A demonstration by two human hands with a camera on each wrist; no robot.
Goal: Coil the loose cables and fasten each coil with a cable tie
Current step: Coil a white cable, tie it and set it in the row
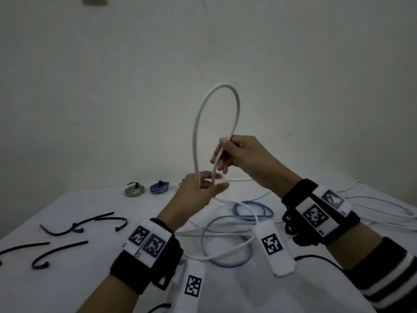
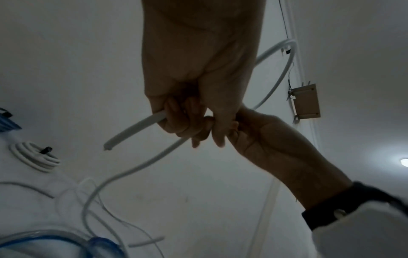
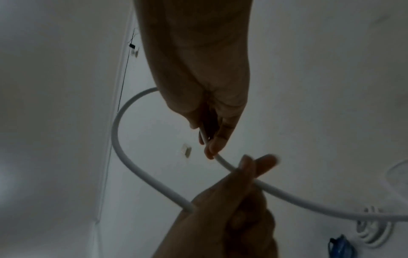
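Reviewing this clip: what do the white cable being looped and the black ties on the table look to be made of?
White cable: probably a smooth, matte plastic or rubbery jacket; it holds a springy arch between both hands without kinking. Black ties: probably thin flexible plastic; they lie in stiff curves with small heads. Too dim to confirm either.

A plain off-white wall (image 1: 112, 86) fills the upper part of the head view, dim and evenly lit, with a few faint smudges. Below it stands a table under a white cloth (image 1: 67, 279), its far edge meeting the wall. From the left wrist, 1 round ceiling lamp (image 2: 404, 162) glows at the right edge. A small tan box (image 2: 305, 102), perhaps a junction box, is mounted on the wall, beside a thin dark wire (image 2: 284, 21) and a pale conduit strip (image 2: 297, 57) running along the wall.
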